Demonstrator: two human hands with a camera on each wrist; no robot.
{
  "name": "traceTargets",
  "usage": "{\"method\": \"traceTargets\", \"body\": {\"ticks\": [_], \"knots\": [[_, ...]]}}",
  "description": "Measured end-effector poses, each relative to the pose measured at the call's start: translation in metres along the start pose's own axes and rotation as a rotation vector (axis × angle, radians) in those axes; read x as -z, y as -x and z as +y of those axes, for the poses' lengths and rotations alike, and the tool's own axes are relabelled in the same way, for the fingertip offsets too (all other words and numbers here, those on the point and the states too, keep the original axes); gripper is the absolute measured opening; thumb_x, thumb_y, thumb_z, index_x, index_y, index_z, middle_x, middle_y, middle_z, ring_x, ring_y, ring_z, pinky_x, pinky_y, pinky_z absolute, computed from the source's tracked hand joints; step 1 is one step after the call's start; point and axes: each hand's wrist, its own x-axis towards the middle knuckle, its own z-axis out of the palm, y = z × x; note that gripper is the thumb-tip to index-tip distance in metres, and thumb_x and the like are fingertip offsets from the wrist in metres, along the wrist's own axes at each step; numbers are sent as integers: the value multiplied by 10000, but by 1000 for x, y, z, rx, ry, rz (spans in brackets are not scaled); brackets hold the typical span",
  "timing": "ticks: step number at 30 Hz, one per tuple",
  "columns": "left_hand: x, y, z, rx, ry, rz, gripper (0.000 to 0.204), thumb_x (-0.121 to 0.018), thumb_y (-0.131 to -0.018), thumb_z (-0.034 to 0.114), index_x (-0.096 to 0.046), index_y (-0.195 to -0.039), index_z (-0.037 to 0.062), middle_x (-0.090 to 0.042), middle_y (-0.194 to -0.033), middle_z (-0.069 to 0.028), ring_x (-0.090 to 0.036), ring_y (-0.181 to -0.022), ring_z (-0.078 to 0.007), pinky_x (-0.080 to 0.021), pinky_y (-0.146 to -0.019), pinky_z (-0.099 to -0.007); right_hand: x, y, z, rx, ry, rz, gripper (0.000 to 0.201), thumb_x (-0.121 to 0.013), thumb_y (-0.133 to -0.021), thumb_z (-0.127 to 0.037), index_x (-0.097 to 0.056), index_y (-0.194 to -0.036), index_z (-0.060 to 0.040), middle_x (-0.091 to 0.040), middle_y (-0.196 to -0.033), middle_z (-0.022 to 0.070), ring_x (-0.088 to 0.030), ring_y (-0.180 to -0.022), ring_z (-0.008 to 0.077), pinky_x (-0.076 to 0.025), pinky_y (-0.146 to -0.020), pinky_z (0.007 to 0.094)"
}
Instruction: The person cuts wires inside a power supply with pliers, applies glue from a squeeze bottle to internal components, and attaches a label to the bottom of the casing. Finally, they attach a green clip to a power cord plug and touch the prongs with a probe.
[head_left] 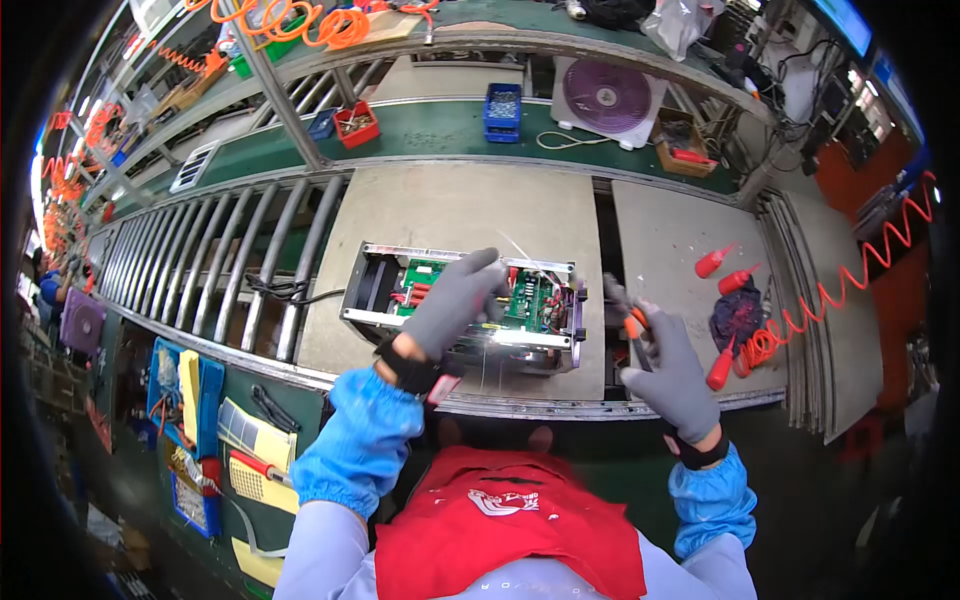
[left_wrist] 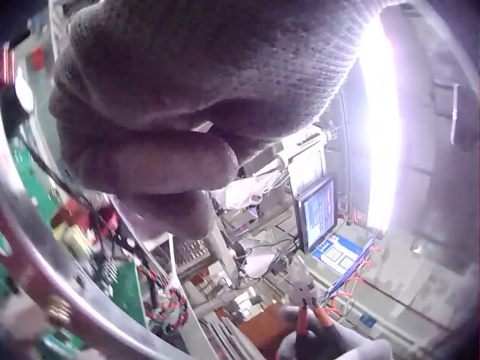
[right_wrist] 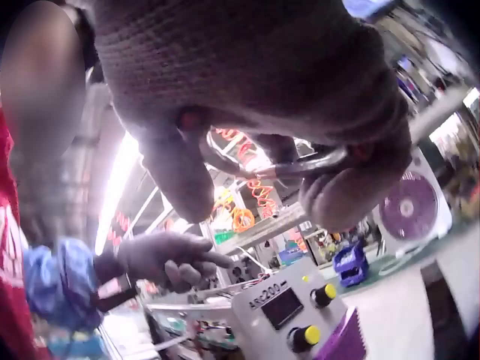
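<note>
An uncovered machine with green circuit boards (head_left: 527, 300) lies on a board; its front panel (right_wrist: 279, 309) reads ARC200 and has yellow-marked knobs. Over its middle is my left hand (head_left: 455, 302), fingers loosely bent, with nothing clearly held. A thin white strip (head_left: 518, 246) sticks up past the machine's far edge; another view shows a white strip (left_wrist: 173, 262) below the left fingers (left_wrist: 157, 161). To the right of the machine, my right hand (head_left: 672, 372) grips cutting pliers with orange handles (head_left: 634, 324), off the machine. Contact between left fingertips and wires is unclear.
Red bottles (head_left: 738, 280) and a coiled red hose (head_left: 765, 345) are at right. Rollers (head_left: 245, 260) run left, with a black cable (head_left: 275, 289) over them. Behind stand a red bin (head_left: 358, 126), blue bins (head_left: 502, 115) and a purple fan (head_left: 606, 95).
</note>
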Motion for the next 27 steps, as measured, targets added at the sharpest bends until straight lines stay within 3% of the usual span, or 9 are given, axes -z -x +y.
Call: {"method": "traceTargets", "body": {"ticks": [2, 3, 6, 12, 18, 24, 27], "knots": [[-21, -31, -2, 24, 29, -160, 496, -550, -1019, 254, -471, -1440, 4, -642, -875, -41, -596, -621, -74, -420, -491, -187, 2, -8, -18, 147, 542, 119, 794, -687, -639, -201, -539, -1417, -139, -570, -1046, 155, -559, -993, 363, -428, -853, 475], [-3, -12, -7, 81, 31, -120, 473, -549, -1019, 245, -488, -1420, 1, -635, -859, -33, -592, -623, -72, -419, -493, -187, -23, 4, -41, 105, 559, 74, 780, -678, -642, -200, -547, -1409, -142, -568, -1035, 154, -557, -985, 362, -423, -841, 471], [-21, -31, -9, 55, 137, -34, 365, -557, -1017, 221, -592, -1300, -6, -624, -825, -6, -584, -636, -66, -424, -509, -192, -24, -8, -48, 68, 761, 37, 727, -672, -664, -213, -576, -1382, -162, -571, -1032, 151, -558, -994, 347, -409, -832, 470], [-26, -32, -14, -134, 128, -73, 258, -592, -989, 212, -693, -1103, 2, -660, -850, -25, -609, -661, -81, -473, -566, -221, -40, -13, -70, 4, 889, 30, 640, -733, -713, -284, -609, -1328, -160, -579, -1053, 136, -560, -1013, 338, -399, -825, 490], [-31, -23, -12, -212, 131, -82, 210, -621, -968, 191, -701, -1022, 5, -663, -828, -18, -606, -699, -75, -479, -605, -238, -50, -22, -73, -22, 924, 36, 630, -742, -716, -297, -615, -1317, -156, -576, -1051, 139, -566, -1008, 335, -403, -816, 488], [-31, -20, -12, -210, 87, -70, 201, -628, -966, 177, -698, -998, -8, -650, -803, -18, -583, -696, -79, -473, -621, -248, -58, -28, -64, 11, 962, 65, 560, -721, -751, -283, -620, -1284, -144, -596, -999, 155, -622, -928, 345, -477, -752, 482], [-32, -17, -18, -241, 60, -67, 206, -637, -951, 179, -699, -969, -16, -640, -784, -17, -567, -707, -95, -458, -646, -272, -60, -29, -64, -93, 897, 12, 500, -699, -794, -277, -617, -1266, -135, -612, -968, 170, -667, -855, 365, -532, -707, 485]]}}
